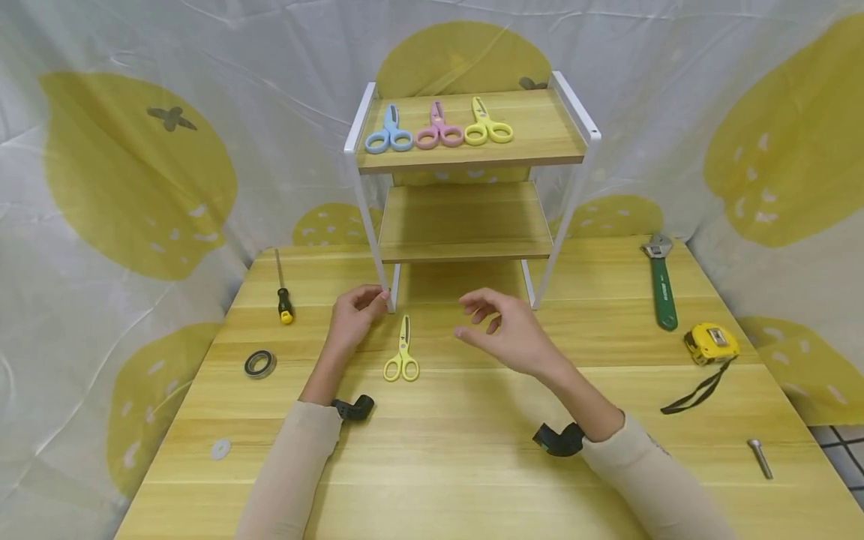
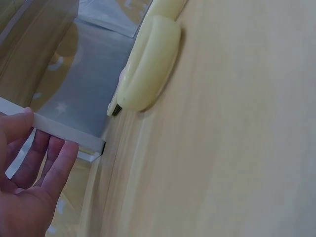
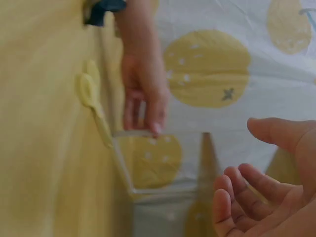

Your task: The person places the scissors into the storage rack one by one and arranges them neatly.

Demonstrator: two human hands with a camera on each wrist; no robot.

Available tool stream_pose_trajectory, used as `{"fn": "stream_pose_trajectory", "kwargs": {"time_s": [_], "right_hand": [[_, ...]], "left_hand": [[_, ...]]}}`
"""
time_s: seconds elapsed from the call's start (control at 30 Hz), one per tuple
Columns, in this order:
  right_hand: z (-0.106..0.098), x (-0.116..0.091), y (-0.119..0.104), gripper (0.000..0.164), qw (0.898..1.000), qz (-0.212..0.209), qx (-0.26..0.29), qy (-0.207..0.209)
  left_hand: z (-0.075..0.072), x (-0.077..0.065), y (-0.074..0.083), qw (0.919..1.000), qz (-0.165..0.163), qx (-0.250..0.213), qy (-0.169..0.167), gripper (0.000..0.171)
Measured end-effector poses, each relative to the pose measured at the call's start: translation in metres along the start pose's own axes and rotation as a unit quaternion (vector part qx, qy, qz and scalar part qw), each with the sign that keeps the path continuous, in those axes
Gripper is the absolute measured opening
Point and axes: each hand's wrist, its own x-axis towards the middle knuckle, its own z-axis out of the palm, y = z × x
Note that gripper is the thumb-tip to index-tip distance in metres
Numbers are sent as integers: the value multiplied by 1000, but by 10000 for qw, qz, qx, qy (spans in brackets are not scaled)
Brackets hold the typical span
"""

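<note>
A small rack with wooden boards (image 1: 466, 217) and a white metal frame stands at the back of the table. My left hand (image 1: 352, 319) pinches the lower part of its front left leg (image 2: 64, 129) between thumb and fingers. Just right of that hand, a yellow pair of scissors (image 1: 404, 346) lies on the table, blades toward the rack. My right hand (image 1: 509, 330) is held in the air in front of the rack's right side, fingers loosely bent and holding nothing. On the top board lie blue scissors (image 1: 389, 135), pink scissors (image 1: 439, 133) and another yellow pair (image 1: 484, 129).
On the left of the table (image 1: 432, 465) are a screwdriver (image 1: 284, 300), a bearing (image 1: 250, 367) and a white washer (image 1: 220, 449). To the right lie an adjustable wrench (image 1: 663, 292), a yellow tape measure (image 1: 714, 343) with a black strap, and a bolt (image 1: 760, 459). Lemon-print cloth (image 1: 283, 112) hangs behind.
</note>
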Motion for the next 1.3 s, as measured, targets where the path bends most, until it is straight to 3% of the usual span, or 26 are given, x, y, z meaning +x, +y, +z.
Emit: {"fn": "stream_pose_trajectory", "kwargs": {"time_s": [0.17, 0.4, 0.57, 0.97, 1.3], "right_hand": [[34, 1, 22, 51, 9995, 177, 71, -254], [71, 7, 41, 64, 9972, 416, 381, -499], [91, 10, 48, 68, 9961, 579, 300, -595], [115, 16, 53, 65, 9946, 823, 195, -607], [125, 20, 60, 64, 9961, 596, -215, -611]], "left_hand": [[-3, -1, 2, 9999, 2, -111, -83, 38], [-4, 14, -25, 9995, -1, -316, -92, 41], [-1, 16, -30, 9995, 70, -314, 58, 45], [2, 12, -29, 9993, 203, -301, 78, 41], [2, 14, -32, 9991, 176, -365, 82, 44]]}}
